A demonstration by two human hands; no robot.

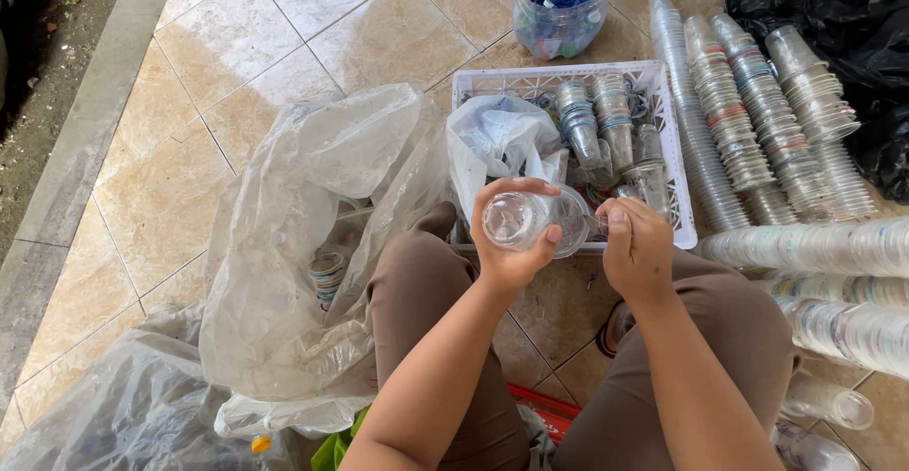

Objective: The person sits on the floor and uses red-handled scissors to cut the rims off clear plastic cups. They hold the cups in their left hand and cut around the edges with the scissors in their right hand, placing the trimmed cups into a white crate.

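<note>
My left hand grips a clear plastic cup on its side, its base toward me, just over the near edge of a white plastic crate. My right hand is closed at the cup's rim end, fingers pinched on something small that I cannot make out. Both hands hover above my knees. Inside the crate lie short stacks of clear cups and a crumpled white plastic bag.
A big clear plastic sack with cups inside lies at my left. Long stacks of nested cups lie to the right, more by my right knee. A clear jar of blue caps stands beyond the crate. Black bag at far right.
</note>
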